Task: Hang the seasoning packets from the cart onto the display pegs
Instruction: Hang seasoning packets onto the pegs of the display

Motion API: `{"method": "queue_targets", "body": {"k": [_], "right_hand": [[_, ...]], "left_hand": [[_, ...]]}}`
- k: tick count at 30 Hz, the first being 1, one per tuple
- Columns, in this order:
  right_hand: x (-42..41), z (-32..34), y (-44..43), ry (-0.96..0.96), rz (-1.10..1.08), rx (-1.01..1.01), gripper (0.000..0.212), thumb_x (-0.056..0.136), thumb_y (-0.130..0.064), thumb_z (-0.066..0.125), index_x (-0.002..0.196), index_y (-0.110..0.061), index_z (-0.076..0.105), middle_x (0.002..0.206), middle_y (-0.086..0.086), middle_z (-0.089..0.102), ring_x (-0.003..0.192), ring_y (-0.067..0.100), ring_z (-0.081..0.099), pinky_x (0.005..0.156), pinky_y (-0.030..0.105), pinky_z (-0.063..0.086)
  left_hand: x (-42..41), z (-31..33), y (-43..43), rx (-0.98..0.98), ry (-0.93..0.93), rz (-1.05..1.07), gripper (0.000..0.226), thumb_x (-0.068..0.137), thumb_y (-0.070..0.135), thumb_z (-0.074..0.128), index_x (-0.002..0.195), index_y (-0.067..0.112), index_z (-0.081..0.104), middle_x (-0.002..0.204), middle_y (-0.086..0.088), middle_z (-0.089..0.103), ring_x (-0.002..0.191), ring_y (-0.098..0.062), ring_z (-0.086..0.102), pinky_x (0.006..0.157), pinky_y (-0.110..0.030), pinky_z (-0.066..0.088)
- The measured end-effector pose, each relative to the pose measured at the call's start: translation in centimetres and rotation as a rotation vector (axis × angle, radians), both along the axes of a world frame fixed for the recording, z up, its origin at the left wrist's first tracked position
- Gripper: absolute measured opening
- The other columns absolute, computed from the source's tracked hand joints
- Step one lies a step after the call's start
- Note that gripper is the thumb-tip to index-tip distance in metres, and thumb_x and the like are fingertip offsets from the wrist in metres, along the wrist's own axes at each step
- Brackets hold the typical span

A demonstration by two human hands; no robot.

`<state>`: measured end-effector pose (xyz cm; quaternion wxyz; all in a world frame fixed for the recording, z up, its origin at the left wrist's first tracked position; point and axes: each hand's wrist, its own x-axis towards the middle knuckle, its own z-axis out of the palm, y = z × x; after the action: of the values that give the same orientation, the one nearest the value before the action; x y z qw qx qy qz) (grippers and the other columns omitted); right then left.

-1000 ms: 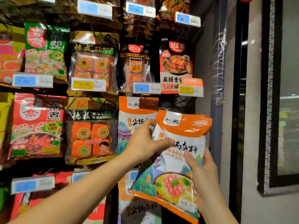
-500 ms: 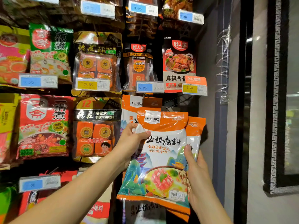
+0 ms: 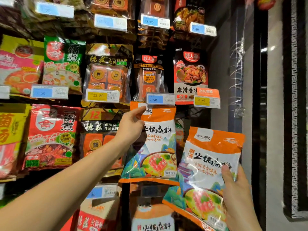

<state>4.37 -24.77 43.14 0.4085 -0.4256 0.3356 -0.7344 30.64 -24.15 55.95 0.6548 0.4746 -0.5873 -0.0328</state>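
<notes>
Closest in, at the lower right, an orange-and-white hotpot seasoning packet [image 3: 208, 164] is held up by the right hand [image 3: 236, 189]. It is gripped at its right edge, with the thumb laid across the printed front and the other fingers hidden behind. The packet is tilted, its top leaning to the right, and it is kept clear of the rack, just beside the column of matching stock.

Further in, the left arm is stretched up and across from the lower left. The top left corner of a second, matching packet [image 3: 158, 144] is pinched by the left hand [image 3: 131, 127], with the index finger raised against the orange header. This packet is seen upright against the display, with its top edge tucked just under a blue 9.90 price tag [image 3: 160, 99]. Whether it sits on a peg cannot be told, as the hole is covered by the tag and fingers.

Below it, another packet of the same kind [image 3: 153, 220] is hung. Behind the hands, the rack is filled with a red soup-base packet [image 3: 50, 135], a clear packet of orange blocks [image 3: 108, 70] above a yellow 23.80 tag [image 3: 102, 95], and a red-and-black spicy pot packet [image 3: 190, 75] beside a yellow 6.90 tag [image 3: 206, 101].
</notes>
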Motion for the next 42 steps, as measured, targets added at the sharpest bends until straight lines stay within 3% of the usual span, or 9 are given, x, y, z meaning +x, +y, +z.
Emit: {"method": "queue_targets", "body": {"k": [2,3,4,7,13,19,31,39,42], "right_hand": [[-0.3,0.0,-0.1,0.005,-0.006,0.008,0.029,0.107,-0.026,0.051,0.135,-0.035,0.055,0.122,0.005,0.071,0.105,0.031,0.070,0.090,0.051,0.058],[-0.4,0.1,-0.1,0.004,0.001,0.011,0.030,0.107,-0.026,0.051,0.136,-0.032,0.055,0.119,0.005,0.071,0.102,0.029,0.071,0.082,0.044,0.058],[-0.6,0.1,-0.1,0.001,0.010,0.013,0.030,0.107,-0.026,0.051,0.136,-0.031,0.055,0.116,0.005,0.071,0.098,0.027,0.071,0.076,0.038,0.057],[-0.8,0.1,0.1,-0.005,0.022,0.026,0.027,0.107,-0.028,0.052,0.132,-0.033,0.056,0.116,0.005,0.072,0.097,0.029,0.072,0.076,0.040,0.058],[-1.2,0.3,0.4,0.027,0.002,0.044,0.028,0.106,-0.030,0.052,0.134,-0.032,0.056,0.117,0.005,0.072,0.098,0.029,0.072,0.076,0.042,0.059],[-1.7,0.4,0.6,0.079,-0.048,0.078,0.030,0.105,-0.036,0.053,0.135,-0.037,0.054,0.120,0.004,0.071,0.096,0.028,0.072,0.078,0.047,0.060],[-2.6,0.6,1.0,0.041,-0.039,0.060,0.031,0.105,-0.037,0.053,0.136,-0.041,0.052,0.114,0.000,0.072,0.093,0.028,0.074,0.079,0.048,0.061],[-1.6,0.5,1.4,0.064,0.011,0.028,0.030,0.106,-0.034,0.052,0.135,-0.038,0.055,0.113,-0.001,0.073,0.092,0.023,0.075,0.071,0.041,0.060],[-0.5,0.2,1.6,0.072,0.035,0.015,0.028,0.105,-0.033,0.053,0.132,-0.041,0.056,0.112,-0.004,0.075,0.091,0.019,0.077,0.072,0.041,0.063]], "left_hand": [[0.1,0.3,-0.6,0.023,0.016,-0.036,0.062,0.095,-0.008,0.051,0.148,0.023,0.053,0.102,0.019,0.059,0.052,-0.001,0.046,0.046,-0.019,0.037],[0.1,0.5,-1.0,0.039,0.025,-0.036,0.062,0.095,-0.007,0.051,0.150,0.024,0.050,0.122,0.007,0.060,0.044,-0.004,0.036,0.041,-0.020,0.029],[0.2,0.6,-1.4,0.058,0.024,-0.027,0.062,0.096,-0.004,0.052,0.151,0.025,0.048,0.068,0.011,0.066,0.042,-0.006,0.030,0.040,-0.021,0.025],[0.2,0.7,-1.9,0.098,-0.010,-0.011,0.060,0.099,0.007,0.056,0.154,0.025,0.042,0.044,0.014,0.047,0.041,-0.008,0.029,0.041,-0.023,0.025],[0.3,0.8,-1.7,0.104,-0.135,0.117,0.057,0.097,0.014,0.059,0.152,0.021,0.048,0.091,-0.003,0.063,0.054,-0.010,0.046,0.046,-0.019,0.036],[0.6,1.5,-2.1,0.054,-0.254,0.231,0.054,0.100,0.026,0.063,0.150,0.014,0.049,0.147,-0.006,0.056,0.127,-0.025,0.057,0.109,-0.041,0.046],[1.4,0.9,-3.9,0.051,-0.033,0.125,0.049,0.097,0.032,0.068,0.142,0.013,0.060,0.137,-0.007,0.063,0.119,-0.023,0.062,0.104,-0.043,0.051],[0.6,0.0,-3.8,0.115,-0.634,0.892,0.037,0.098,0.043,0.062,0.127,0.022,0.062,0.123,-0.017,0.049,0.106,-0.041,0.057,0.081,-0.049,0.050],[-1.6,-2.2,-1.1,-0.086,-0.578,0.729,0.042,0.095,0.049,0.062,0.124,0.019,0.065,0.125,-0.013,0.049,0.110,-0.034,0.054,0.086,-0.046,0.050]]}}
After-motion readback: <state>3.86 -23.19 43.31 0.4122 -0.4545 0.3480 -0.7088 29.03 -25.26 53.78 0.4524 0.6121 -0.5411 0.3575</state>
